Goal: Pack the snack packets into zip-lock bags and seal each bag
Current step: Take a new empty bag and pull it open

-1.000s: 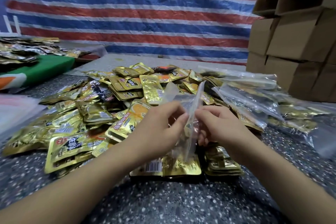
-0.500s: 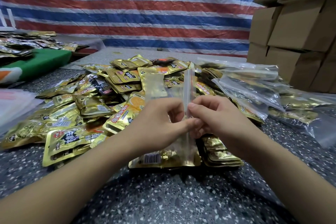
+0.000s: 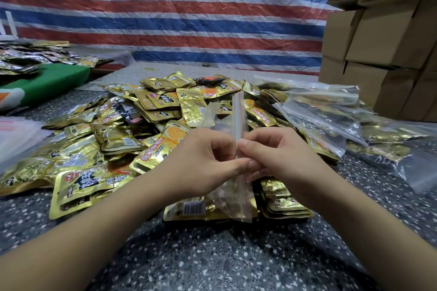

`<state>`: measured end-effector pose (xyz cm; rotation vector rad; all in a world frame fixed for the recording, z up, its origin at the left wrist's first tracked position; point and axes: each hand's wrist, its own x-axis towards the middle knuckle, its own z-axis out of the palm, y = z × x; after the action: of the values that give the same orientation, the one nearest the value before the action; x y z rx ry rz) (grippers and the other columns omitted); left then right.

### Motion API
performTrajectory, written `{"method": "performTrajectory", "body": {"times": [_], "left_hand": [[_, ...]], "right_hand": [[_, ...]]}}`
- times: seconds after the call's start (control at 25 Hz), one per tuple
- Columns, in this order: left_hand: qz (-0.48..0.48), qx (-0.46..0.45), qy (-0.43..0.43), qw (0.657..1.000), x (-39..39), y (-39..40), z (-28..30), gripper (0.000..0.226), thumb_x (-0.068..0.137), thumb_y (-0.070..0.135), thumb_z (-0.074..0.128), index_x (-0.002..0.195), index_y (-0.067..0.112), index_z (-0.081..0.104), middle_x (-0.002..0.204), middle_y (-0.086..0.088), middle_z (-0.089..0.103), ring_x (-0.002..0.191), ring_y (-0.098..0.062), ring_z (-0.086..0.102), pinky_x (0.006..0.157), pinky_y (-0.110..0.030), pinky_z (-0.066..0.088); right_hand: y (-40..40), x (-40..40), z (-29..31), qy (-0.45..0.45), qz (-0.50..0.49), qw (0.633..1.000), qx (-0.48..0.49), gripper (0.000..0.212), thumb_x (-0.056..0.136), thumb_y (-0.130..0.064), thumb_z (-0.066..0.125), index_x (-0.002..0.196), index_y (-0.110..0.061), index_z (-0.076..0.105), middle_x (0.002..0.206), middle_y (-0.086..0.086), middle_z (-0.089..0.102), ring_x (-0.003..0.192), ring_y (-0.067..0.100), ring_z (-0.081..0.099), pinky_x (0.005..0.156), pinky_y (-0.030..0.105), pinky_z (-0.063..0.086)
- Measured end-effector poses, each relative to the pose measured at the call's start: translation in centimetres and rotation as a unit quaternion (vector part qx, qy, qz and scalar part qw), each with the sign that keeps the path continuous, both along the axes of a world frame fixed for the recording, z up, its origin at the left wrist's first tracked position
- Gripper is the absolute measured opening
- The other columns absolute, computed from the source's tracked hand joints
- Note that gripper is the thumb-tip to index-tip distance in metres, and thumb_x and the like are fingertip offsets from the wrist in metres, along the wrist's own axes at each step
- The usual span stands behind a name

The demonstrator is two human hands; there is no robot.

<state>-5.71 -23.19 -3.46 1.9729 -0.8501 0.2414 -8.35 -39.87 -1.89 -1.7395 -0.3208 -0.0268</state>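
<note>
In front of the gold snack packet pile [image 3: 151, 125] | zip-lock bag [image 3: 237, 125] upright, empty | left hand [image 3: 201, 163], right hand [image 3: 279, 160] pinch its mouth | film light, limp, slippery; grip at zip strip.

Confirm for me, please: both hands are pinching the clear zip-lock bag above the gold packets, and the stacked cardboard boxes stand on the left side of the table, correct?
Not quite. The head view shows the cardboard boxes on the right side, not the left. The rest holds: the left hand and right hand both pinch the clear zip-lock bag above the gold packets.
</note>
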Motion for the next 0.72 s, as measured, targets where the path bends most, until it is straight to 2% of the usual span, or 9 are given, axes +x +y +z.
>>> {"method": "performTrajectory", "body": {"times": [0.12,0.24,0.36,0.52,0.64,0.72], "left_hand": [[-0.025,-0.005,0.023,0.999,0.2,0.2,0.0,0.051,0.075,0.038,0.079,0.055,0.002,0.05,0.051,0.001,0.039,0.05,-0.009,0.031,0.047,-0.024,0.023],[-0.028,0.014,0.031,0.999,0.5,0.5,-0.2,0.041,0.081,0.023,0.077,0.055,0.005,0.051,0.051,0.002,0.04,0.05,-0.007,0.032,0.046,-0.02,0.024],[-0.011,0.035,0.01,0.999,1.0,0.8,-0.3,0.039,0.083,0.022,0.075,0.056,0.008,0.051,0.051,0.006,0.04,0.049,-0.005,0.033,0.046,-0.02,0.025],[0.019,0.055,-0.037,0.998,1.3,0.9,-0.4,0.032,0.086,0.024,0.073,0.062,0.009,0.057,0.053,0.008,0.045,0.05,-0.003,0.038,0.047,-0.018,0.028],[-0.003,0.076,-0.059,0.995,1.1,0.9,-0.3,0.028,0.087,0.025,0.067,0.062,0.025,0.055,0.052,0.012,0.044,0.051,-0.003,0.039,0.049,-0.016,0.028],[-0.016,0.093,-0.049,0.994,1.2,1.0,-0.1,0.034,0.091,0.02,0.067,0.062,0.032,0.054,0.051,0.012,0.043,0.051,-0.003,0.039,0.051,-0.019,0.028]], "right_hand": [[0.0,-0.1,-0.1,-0.009,0.004,1.0,-0.006,0.025,0.097,-0.007,0.058,0.074,-0.006,0.069,0.065,0.011,0.062,0.057,0.012,0.059,0.052,0.021,0.051],[0.2,0.0,-0.4,-0.025,-0.005,0.999,-0.027,0.025,0.097,-0.008,0.058,0.074,-0.008,0.068,0.064,0.008,0.062,0.06,0.015,0.057,0.054,0.022,0.05],[0.4,0.0,-0.5,-0.022,-0.016,0.999,-0.021,0.023,0.096,-0.008,0.059,0.075,-0.004,0.068,0.068,0.014,0.061,0.064,0.02,0.058,0.056,0.026,0.051],[0.4,0.1,-0.6,-0.035,-0.029,0.999,-0.019,0.023,0.097,-0.008,0.058,0.078,0.002,0.068,0.063,0.007,0.063,0.059,0.01,0.06,0.053,0.023,0.051],[0.3,0.2,-0.8,-0.042,-0.025,0.998,-0.028,0.023,0.096,-0.008,0.058,0.077,0.002,0.068,0.064,0.009,0.064,0.059,0.011,0.061,0.055,0.024,0.05],[0.1,0.2,-0.8,-0.036,-0.018,0.999,-0.031,0.022,0.096,-0.008,0.06,0.077,0.0,0.068,0.066,0.011,0.065,0.06,0.013,0.061,0.055,0.024,0.05]]}}
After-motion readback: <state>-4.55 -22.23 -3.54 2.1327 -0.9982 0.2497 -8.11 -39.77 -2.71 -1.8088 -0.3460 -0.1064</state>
